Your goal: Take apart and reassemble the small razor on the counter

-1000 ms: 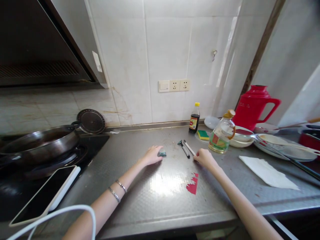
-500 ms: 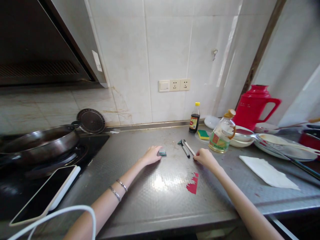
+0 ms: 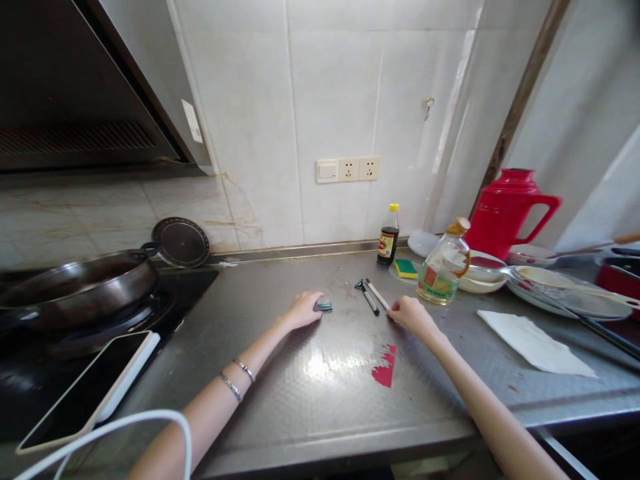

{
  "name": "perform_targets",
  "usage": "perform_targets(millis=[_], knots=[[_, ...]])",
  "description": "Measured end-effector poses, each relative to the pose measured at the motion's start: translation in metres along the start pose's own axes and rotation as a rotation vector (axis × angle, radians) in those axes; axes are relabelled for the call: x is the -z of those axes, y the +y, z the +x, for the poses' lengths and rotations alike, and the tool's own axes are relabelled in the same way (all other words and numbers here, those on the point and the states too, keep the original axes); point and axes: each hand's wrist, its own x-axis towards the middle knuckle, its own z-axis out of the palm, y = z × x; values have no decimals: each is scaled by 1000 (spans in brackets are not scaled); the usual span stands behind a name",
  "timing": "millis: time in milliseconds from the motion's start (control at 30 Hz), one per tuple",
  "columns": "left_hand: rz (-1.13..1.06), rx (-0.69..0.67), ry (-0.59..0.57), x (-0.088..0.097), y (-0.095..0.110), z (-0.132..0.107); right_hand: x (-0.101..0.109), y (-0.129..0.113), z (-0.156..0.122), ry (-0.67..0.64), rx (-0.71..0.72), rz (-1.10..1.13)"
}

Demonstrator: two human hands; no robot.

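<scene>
Two hands are holding position over the last second, and nothing is shifting. Left hand (image 3: pixel 301 311) is lying loose on the steel counter (image 3: pixel 320 400), fingertips touching the small dark clip (image 3: pixel 325 307) just past them, not wrapping it. Right hand (image 3: pixel 412 315) is meeting the near end of the white stick (image 3: pixel 379 295); can't tell if it's pinching. Black razor (image 3: pixel 370 301) is lying alongside the stick. Neither item is lifting yet.

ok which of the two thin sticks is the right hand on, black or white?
The white stick. Its near end meets the fingers of the right hand. The black one lies alongside it, on the side away from the hand, and looks untouched.
</scene>
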Motion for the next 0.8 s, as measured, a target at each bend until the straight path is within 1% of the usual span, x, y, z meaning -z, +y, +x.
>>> perform_targets(millis=[233,600,800], knots=[[3,-15,3,-1,-1,1,-5,1,2,9,-5,-3],[-29,-5,17,-2,-2,1,-2,-2,-1,-3,-9,20],[-134,-9,87,-6,-2,-1,4,-6,-4,5,-2,39]])
